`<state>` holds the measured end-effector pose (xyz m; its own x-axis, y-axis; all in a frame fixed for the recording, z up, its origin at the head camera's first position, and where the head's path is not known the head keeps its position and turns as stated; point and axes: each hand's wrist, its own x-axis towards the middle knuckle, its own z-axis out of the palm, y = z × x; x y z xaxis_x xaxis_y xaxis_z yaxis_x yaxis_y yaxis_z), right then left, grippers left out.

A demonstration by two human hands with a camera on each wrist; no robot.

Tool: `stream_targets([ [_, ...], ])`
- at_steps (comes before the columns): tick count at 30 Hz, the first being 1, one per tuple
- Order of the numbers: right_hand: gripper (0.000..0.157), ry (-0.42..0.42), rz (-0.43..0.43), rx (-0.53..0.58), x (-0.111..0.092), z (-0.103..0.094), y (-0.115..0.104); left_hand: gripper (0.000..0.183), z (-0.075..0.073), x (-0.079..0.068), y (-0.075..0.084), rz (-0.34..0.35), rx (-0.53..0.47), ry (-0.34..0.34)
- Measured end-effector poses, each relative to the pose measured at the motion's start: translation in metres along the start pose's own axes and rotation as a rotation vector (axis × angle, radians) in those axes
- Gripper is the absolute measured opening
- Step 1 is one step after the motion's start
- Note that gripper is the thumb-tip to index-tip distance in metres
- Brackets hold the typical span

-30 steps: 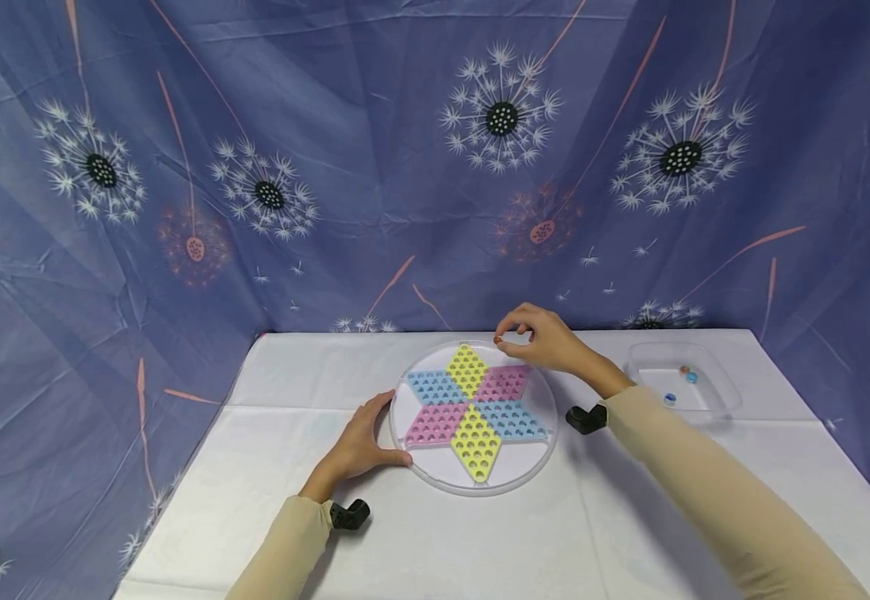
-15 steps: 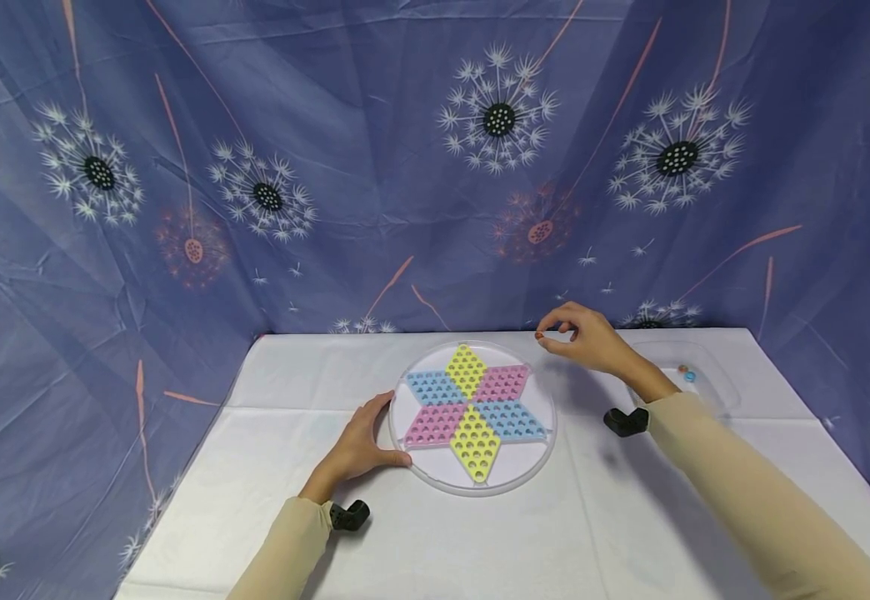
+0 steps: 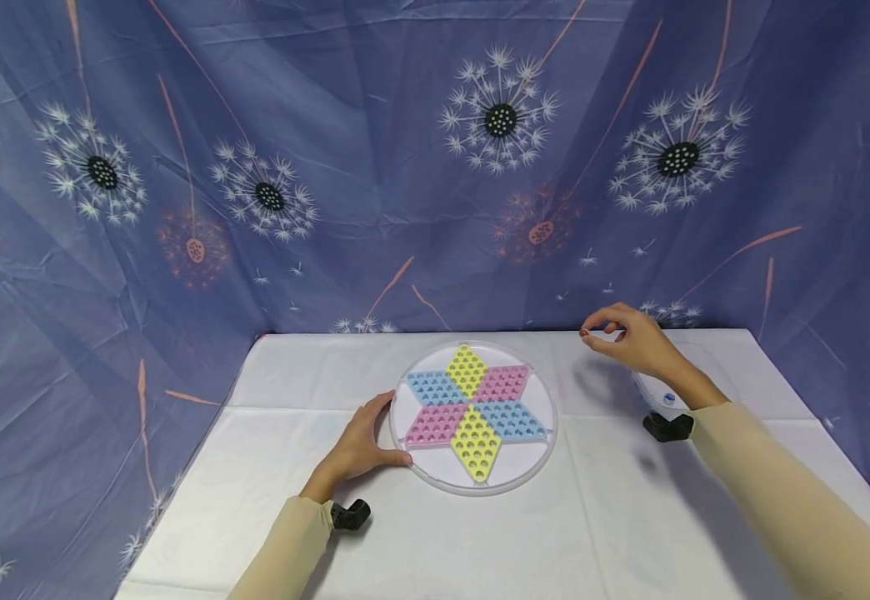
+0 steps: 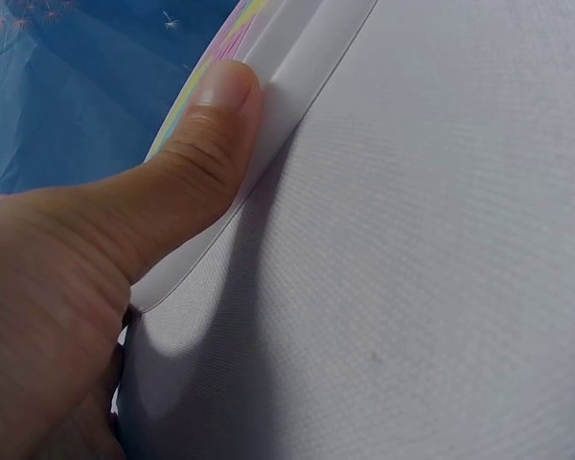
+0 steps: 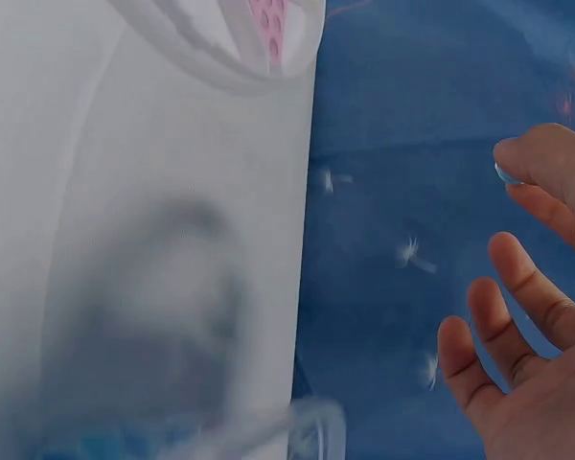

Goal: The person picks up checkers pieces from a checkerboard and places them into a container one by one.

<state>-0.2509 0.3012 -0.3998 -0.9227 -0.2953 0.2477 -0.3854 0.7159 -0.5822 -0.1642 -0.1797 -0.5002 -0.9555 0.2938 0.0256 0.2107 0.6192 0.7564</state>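
A round white Chinese checkers board [image 3: 423, 471] with a yellow, pink and blue star of holes lies on the table. My left hand [image 3: 360, 442] rests against its left rim, fingers and thumb spread along the edge. In the left wrist view the thumb [image 4: 201, 144] touches the board's side wall [image 4: 283, 96]. Raised above the table, right of the board, my right hand [image 3: 633, 342] pinches a small marble [image 3: 584, 332] between thumb and index finger. In the right wrist view only a bluish sliver of that marble [image 5: 504, 175] shows; the other fingers are apart and loosely bent.
A clear plastic tub [image 5: 321, 426] stands at the right, partly hidden by my right forearm in the head view. One blue marble [image 3: 669, 398] is visible in it. White cloth [image 3: 510, 542] covers the table, and a blue dandelion-print curtain [image 3: 375, 167] hangs behind.
My right hand has moved right, from above the board's far right edge toward the tub, still pinching the marble. The left hand and the board have stayed in place.
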Motion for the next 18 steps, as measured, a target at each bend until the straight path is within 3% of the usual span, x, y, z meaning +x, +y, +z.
stream_targets([
  [18, 0.031, 0.06, 0.154, -0.013, -0.033, -0.034, 0.051, 0.121, 0.0, 0.001, -0.001, -0.003, 0.019, -0.016],
])
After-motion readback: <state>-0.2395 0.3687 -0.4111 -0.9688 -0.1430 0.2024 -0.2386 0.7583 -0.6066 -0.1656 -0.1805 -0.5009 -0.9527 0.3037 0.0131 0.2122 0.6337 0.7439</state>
